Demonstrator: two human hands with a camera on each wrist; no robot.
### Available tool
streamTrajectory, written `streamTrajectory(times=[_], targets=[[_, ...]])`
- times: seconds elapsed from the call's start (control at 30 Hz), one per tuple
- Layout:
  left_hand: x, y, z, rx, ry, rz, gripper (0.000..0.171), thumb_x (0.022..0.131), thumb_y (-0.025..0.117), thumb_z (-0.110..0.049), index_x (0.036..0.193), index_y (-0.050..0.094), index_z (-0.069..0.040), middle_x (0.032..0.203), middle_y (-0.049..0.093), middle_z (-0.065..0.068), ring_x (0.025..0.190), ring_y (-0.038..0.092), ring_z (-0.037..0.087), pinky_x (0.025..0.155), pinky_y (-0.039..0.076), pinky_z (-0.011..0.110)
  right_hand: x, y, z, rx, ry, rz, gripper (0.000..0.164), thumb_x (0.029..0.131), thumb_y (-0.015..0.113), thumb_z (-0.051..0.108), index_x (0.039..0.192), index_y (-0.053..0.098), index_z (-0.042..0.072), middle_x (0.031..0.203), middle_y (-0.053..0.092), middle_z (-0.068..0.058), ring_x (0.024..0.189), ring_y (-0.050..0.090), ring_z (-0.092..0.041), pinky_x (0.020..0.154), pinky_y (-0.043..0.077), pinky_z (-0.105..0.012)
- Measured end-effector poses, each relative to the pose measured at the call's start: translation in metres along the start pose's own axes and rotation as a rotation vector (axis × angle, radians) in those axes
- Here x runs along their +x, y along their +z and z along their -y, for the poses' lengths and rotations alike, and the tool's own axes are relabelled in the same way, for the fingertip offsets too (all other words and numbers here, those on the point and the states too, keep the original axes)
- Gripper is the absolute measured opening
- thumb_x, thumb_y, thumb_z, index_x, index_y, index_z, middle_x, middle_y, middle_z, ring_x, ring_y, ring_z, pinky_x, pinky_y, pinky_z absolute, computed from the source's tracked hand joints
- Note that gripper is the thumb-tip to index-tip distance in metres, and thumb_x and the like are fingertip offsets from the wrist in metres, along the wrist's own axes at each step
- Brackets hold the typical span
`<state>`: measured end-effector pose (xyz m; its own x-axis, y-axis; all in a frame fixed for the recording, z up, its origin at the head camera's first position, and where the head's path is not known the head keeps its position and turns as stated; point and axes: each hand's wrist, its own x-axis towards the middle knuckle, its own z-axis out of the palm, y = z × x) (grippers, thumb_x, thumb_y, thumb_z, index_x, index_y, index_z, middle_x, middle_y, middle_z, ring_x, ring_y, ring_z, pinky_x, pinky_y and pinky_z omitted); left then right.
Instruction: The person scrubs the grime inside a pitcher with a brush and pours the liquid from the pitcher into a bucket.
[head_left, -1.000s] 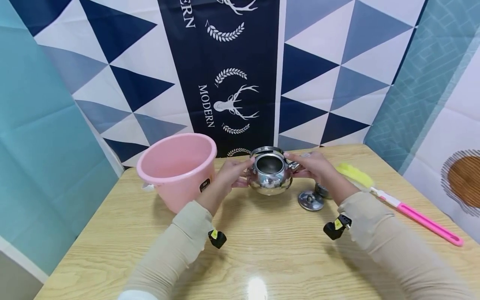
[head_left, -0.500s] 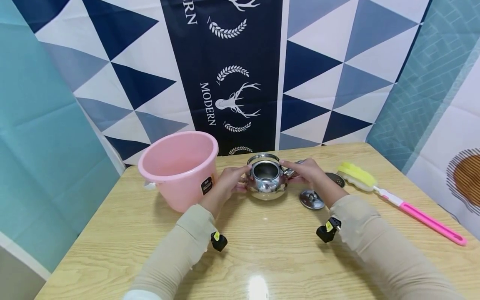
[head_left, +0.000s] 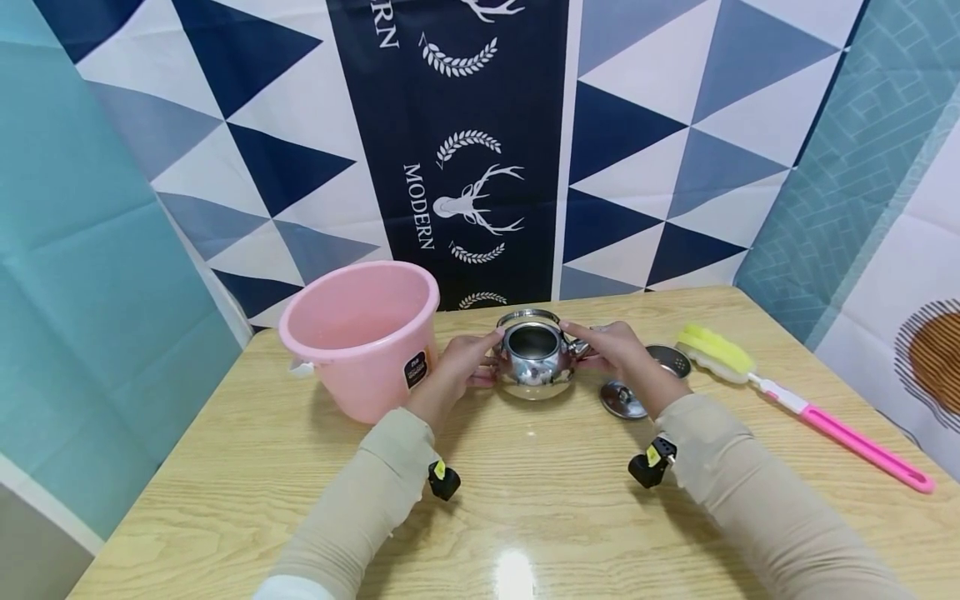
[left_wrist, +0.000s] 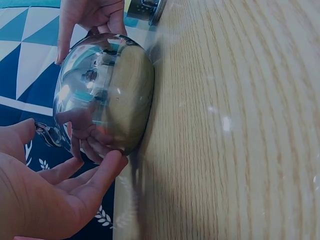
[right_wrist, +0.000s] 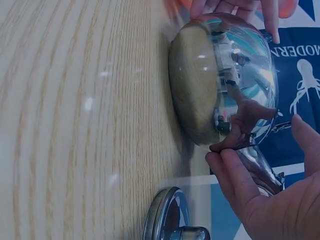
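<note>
A shiny steel teapot (head_left: 534,373), lidless with its round mouth facing up, sits upright on the wooden table. My left hand (head_left: 461,367) holds its left side, thumb near the rim and fingers low on the belly (left_wrist: 117,95). On the other side my right hand (head_left: 618,350) grips it around the spout (right_wrist: 257,167), fingertips at the lower body. Behind the mouth the thin loop handle (head_left: 528,313) leans back. The steel lid (head_left: 619,401) lies just right of the pot, partly behind my right wrist. A perforated strainer (head_left: 671,360) shows beyond that wrist.
A pink bucket (head_left: 360,367) stands left of the teapot, close to my left forearm. To the right lies a brush with a yellow-and-white head (head_left: 716,353) and pink handle (head_left: 862,446). A patterned cloth wall (head_left: 480,200) rises behind the table.
Both hands have lowered the teapot onto the table and slightly toward me. The strainer shows more past the right hand. Over the last half second hardly anything moves.
</note>
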<state>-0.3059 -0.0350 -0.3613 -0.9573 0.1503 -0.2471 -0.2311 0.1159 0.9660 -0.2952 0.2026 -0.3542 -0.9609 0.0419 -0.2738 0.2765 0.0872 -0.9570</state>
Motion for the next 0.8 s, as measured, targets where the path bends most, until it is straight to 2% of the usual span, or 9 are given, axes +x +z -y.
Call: streamTrajectory(times=[0.13,0.2,0.3,0.37,0.43,0.5,0.6,0.73,0.8], targets=[[-0.001,0.000,0.000,0.010,-0.028,0.012,0.055,0.096,0.061,-0.044,0.130,0.055,-0.001,0.110,0.066,0.016,0.081,0.064,0.023,0.088,0.055,0.046,0.000,0.001,0.000,0.005,0.004,0.000,0.079,0.091,0.069,0.036,0.140,0.031,-0.013,0.116,0.045,-0.019,0.074,0.065,-0.015,0.090,0.054,-0.034],[-0.001,0.001,0.000,0.021,-0.036,0.022,0.053,0.096,0.059,-0.044,0.128,0.056,-0.002,0.111,0.066,0.016,0.082,0.063,0.023,0.090,0.054,0.047,0.000,0.001,-0.001,0.012,0.002,0.002,0.072,0.092,0.068,0.035,0.135,0.034,-0.012,0.112,0.045,-0.019,0.072,0.065,-0.014,0.089,0.054,-0.033],[-0.003,0.001,0.000,0.043,-0.041,0.037,0.051,0.098,0.056,-0.045,0.124,0.057,-0.001,0.112,0.065,0.015,0.085,0.061,0.024,0.090,0.053,0.048,-0.002,0.001,-0.001,0.005,-0.004,0.007,0.071,0.093,0.065,0.034,0.136,0.033,-0.012,0.112,0.045,-0.019,0.073,0.066,-0.015,0.090,0.054,-0.034],[-0.005,0.001,0.000,0.053,-0.032,0.039,0.050,0.099,0.055,-0.045,0.123,0.058,-0.001,0.111,0.065,0.014,0.087,0.061,0.024,0.089,0.054,0.046,-0.004,0.002,-0.001,-0.013,-0.009,0.006,0.075,0.095,0.063,0.036,0.141,0.027,-0.012,0.118,0.045,-0.023,0.084,0.066,-0.021,0.094,0.051,-0.036],[-0.008,0.002,0.000,0.072,-0.021,0.033,0.050,0.099,0.054,-0.045,0.123,0.059,-0.001,0.107,0.064,0.010,0.088,0.059,0.021,0.086,0.054,0.042,-0.008,0.001,0.000,-0.031,-0.018,0.015,0.084,0.097,0.059,0.035,0.148,0.013,-0.012,0.132,0.038,-0.030,0.104,0.062,-0.032,0.100,0.047,-0.038],[-0.013,0.002,0.000,0.091,0.002,0.017,0.051,0.099,0.055,-0.044,0.126,0.058,-0.001,0.103,0.061,0.008,0.083,0.055,0.019,0.079,0.053,0.038,-0.013,0.001,0.001,-0.043,-0.036,0.021,0.089,0.098,0.057,0.033,0.150,0.000,-0.010,0.145,0.023,-0.036,0.123,0.048,-0.043,0.104,0.043,-0.041],[-0.021,0.002,0.000,0.130,0.039,-0.016,0.054,0.097,0.058,-0.041,0.135,0.051,-0.003,0.103,0.055,0.010,0.078,0.051,0.019,0.074,0.050,0.037,-0.022,0.000,0.001,-0.082,-0.069,0.038,0.094,0.099,0.056,0.029,0.149,-0.015,-0.006,0.153,0.001,-0.037,0.135,0.029,-0.051,0.109,0.037,-0.045],[-0.033,-0.001,0.001,0.225,0.137,-0.058,0.058,0.095,0.063,-0.037,0.139,0.045,-0.003,0.116,0.054,0.018,0.090,0.056,0.026,0.083,0.052,0.041,-0.036,-0.004,0.002,-0.178,-0.102,0.035,0.098,0.099,0.055,0.036,0.150,-0.023,0.003,0.154,-0.011,-0.034,0.134,0.031,-0.050,0.113,0.024,-0.055],[-0.040,-0.004,0.000,0.320,0.214,-0.068,0.056,0.095,0.063,-0.036,0.137,0.048,-0.002,0.125,0.054,0.020,0.104,0.057,0.030,0.090,0.051,0.043,-0.045,-0.007,0.003,-0.213,-0.133,0.035,0.100,0.099,0.054,0.039,0.149,-0.024,0.005,0.154,-0.014,-0.033,0.132,0.034,-0.051,0.114,0.021,-0.057]])
